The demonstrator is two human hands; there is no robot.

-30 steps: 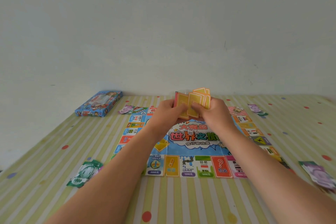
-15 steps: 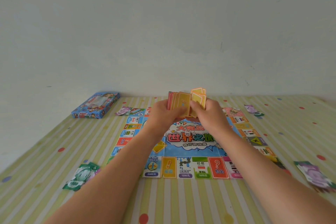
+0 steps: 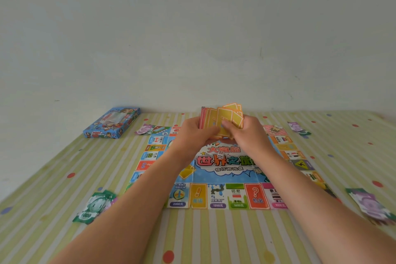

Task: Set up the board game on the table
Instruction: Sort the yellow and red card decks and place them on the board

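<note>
A pale, bare wall rises behind a surface (image 3: 214, 240) covered in a green-striped, dotted cloth. Above its middle, both hands share one pack of orange and yellow cards (image 3: 222, 117). The left hand (image 3: 196, 133) has its fingers curled round the orange stack. The right hand (image 3: 246, 133) pinches a few fanned yellow cards against it, thumb on the front card. The pack is held in the air over the far half of the game board (image 3: 227, 169), touching neither board nor cloth.

Under the wrists the board lies unfolded and flat, with a white die (image 3: 220, 154) resting near its title. Further out, small piles of paper money lie round the board: near left (image 3: 94, 206), near right (image 3: 370, 204), far left (image 3: 144, 129) and far right (image 3: 297, 127). The blue game box (image 3: 112, 123) lies well apart at the far left, by the wall.

The set-up looks well along: the board is laid, the money shared out and the die out. What is left seems to be sorting the cards and laying them down. No player tokens can be seen.
</note>
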